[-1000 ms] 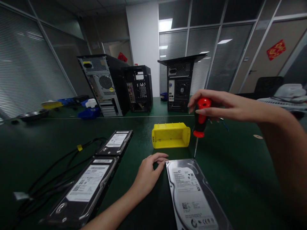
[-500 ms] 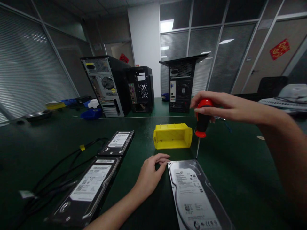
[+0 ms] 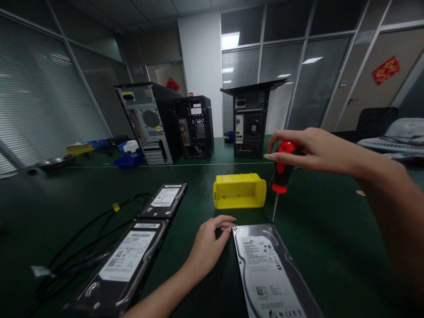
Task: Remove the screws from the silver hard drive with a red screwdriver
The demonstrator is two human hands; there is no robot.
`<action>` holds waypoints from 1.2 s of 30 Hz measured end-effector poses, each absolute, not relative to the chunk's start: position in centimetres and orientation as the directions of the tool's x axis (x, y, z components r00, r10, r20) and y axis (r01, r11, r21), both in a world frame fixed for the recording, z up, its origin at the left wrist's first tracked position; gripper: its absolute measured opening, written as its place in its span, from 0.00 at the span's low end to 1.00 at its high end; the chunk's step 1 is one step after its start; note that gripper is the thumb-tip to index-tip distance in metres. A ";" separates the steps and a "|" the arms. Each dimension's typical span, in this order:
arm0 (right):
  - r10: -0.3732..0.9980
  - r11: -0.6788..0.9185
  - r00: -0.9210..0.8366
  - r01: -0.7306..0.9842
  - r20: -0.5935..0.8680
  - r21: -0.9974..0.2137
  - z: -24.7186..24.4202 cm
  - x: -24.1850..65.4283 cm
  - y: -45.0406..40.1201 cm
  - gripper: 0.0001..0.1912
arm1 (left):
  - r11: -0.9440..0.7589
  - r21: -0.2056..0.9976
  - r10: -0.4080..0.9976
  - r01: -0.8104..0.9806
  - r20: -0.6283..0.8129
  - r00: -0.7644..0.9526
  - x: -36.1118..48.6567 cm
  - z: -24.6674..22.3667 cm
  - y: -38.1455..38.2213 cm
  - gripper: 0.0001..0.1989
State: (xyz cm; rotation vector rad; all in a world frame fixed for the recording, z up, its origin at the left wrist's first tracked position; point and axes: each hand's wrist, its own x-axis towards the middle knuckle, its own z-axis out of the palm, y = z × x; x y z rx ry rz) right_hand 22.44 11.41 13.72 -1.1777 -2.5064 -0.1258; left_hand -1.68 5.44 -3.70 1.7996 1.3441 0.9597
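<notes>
1. Right hand [image 3: 314, 148]: clamped on a red-and-black screwdriver [image 3: 282, 176]; the thumb now reaches farther left past the handle, while the tip remains at the far right corner of a silver, rectangular metal hard drive [image 3: 265, 274], so turning probably continues there.
2. Left hand [image 3: 207, 243]: fingers curled at the drive's far left corner; cannot tell whether they pinch it.
3. A yellow plastic bin [image 3: 238, 178] stands just beyond the drive's far edge.
4. Green counter [image 3: 195, 176] borders its right edge and separates it from two dark, flat hard drives [image 3: 132, 254] at left.

Dim office workshop, apparently; slatted blinds [image 3: 33, 97], glass partitions [image 3: 281, 22], computer towers [image 3: 250, 121], hard drives [image 3: 265, 278]
</notes>
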 end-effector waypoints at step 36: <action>0.759 0.650 -0.591 0.665 0.274 -0.366 13.9 22.7 10.9 0.18 | -0.240 0.848 0.966 0.472 0.161 0.202 -1.7 -3.7 5.4 0.12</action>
